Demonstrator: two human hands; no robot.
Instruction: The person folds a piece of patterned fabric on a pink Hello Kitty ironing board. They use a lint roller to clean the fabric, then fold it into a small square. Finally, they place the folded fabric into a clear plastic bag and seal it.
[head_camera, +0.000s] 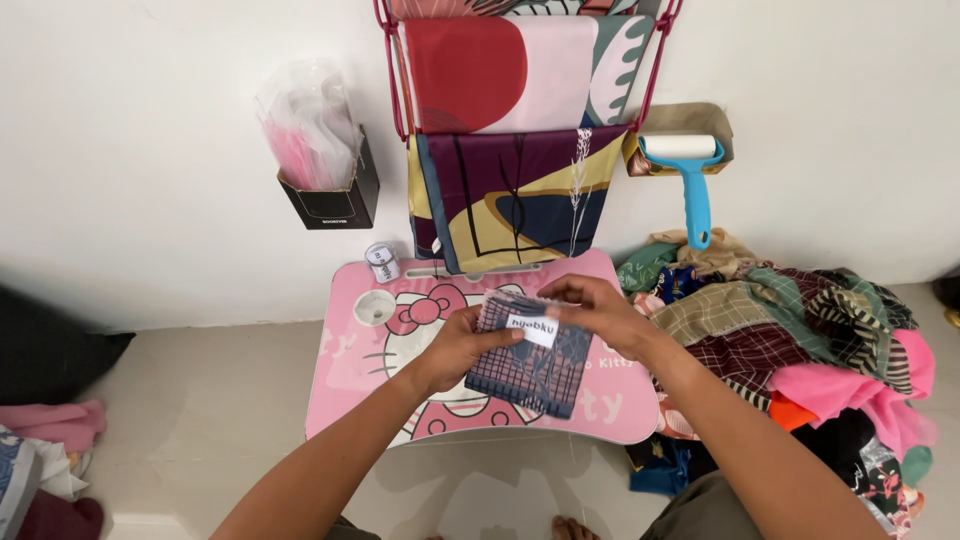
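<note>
— Dark-blue checked folded cloth (528, 355) with a white label: where is it?
— Above the pink worktop (350, 375), near its right edge, gripped by both hands.
— Each grasping it?
— Left hand (462, 345) clasps its left side; right hand (598, 312) pinches the top. A cloth pile (800, 330) lies right.

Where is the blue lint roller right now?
In the head view, the blue lint roller sits in a cardboard holder on the wall, upper right, beside the hanging patterned fabrics and above the pile of clothes.
</note>
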